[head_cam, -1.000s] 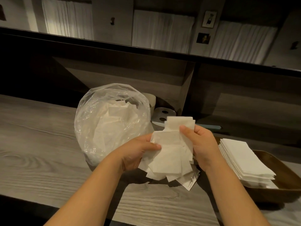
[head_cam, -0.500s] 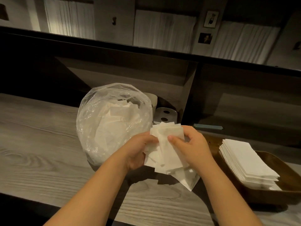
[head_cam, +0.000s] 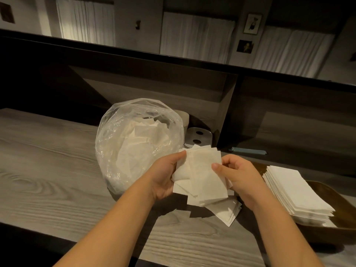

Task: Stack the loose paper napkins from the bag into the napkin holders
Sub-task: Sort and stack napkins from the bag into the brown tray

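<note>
A messy bunch of loose napkins (head_cam: 202, 176) was held up in the middle of the frame, just above the grey wooden counter (head_cam: 48, 170). The bunch was gripped on its left edge by the left hand (head_cam: 165, 178), with the thumb curled over the front and the other fingers tucked behind the paper. The right edge was pinched by the right hand (head_cam: 238, 174), with the thumb pressed on the front sheet and the fingers bent behind. The sheets were fanned out and not lined up. A few more napkins (head_cam: 229, 211) were seen lower down, under the bunch, close to the counter; it could not be told if they were lying on it.

A clear plastic bag (head_cam: 138, 147) was stood on the counter to the left of the hands, with more white napkins seen through it. It was just beside the left hand.

At the right edge of the frame, a neat stack of napkins (head_cam: 296, 193) was laid in a brown wooden holder (head_cam: 344, 220). It was near the right hand but apart from it.

Behind the bag, a white dish with two dark holes (head_cam: 197, 135) was seen.
</note>
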`<state>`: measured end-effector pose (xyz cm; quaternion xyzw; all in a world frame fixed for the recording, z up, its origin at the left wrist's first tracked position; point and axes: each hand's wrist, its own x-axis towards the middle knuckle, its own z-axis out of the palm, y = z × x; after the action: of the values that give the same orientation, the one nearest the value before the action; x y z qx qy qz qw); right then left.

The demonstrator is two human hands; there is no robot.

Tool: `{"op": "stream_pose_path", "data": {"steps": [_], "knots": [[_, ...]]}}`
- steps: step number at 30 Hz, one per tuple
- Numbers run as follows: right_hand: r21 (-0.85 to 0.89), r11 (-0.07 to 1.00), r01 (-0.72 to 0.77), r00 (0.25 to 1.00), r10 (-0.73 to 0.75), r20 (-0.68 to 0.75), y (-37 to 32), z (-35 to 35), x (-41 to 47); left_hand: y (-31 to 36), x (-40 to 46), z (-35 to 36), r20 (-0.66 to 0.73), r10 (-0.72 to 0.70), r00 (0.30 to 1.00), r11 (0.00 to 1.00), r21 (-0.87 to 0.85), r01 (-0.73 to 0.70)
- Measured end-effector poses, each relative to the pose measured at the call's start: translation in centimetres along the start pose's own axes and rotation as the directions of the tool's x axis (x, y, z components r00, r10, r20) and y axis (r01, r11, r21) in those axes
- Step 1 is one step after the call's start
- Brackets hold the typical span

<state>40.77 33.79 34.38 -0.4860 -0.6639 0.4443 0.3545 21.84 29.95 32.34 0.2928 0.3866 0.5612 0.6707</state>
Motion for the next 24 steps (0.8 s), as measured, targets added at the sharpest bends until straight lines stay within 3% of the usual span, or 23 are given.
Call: {"op": "stream_pose_path", "data": {"steps": [4, 9, 14, 24], "knots": [[-0.025, 1.000, -0.005, 0.995, 0.008, 0.104, 0.1, 0.5, -0.1, -0.1, 0.2, 0.1, 0.007, 0.009, 1.000, 1.000, -0.001, -0.009], [0.092, 0.996, 0.011, 0.996, -0.019, 0.082, 0.3, -0.3, 0.0, 0.2, 0.2, -0.3, 0.067, -0.008, 0.998, 0.998, -0.058, 0.012], [0.126, 0.992, 0.014, 0.995, -0.027, 0.099, 0.4, -0.8, -0.1, 0.3, -0.4, -0.9, 0.052, -0.019, 0.998, 0.986, 0.164, 0.010], [0.138, 0.990, 0.014, 0.995, -0.028, 0.099, 0.6, -0.8, -0.1, 0.6, -0.9, -0.5, -0.018, -0.003, 1.000, 0.945, 0.328, 0.009]]}}
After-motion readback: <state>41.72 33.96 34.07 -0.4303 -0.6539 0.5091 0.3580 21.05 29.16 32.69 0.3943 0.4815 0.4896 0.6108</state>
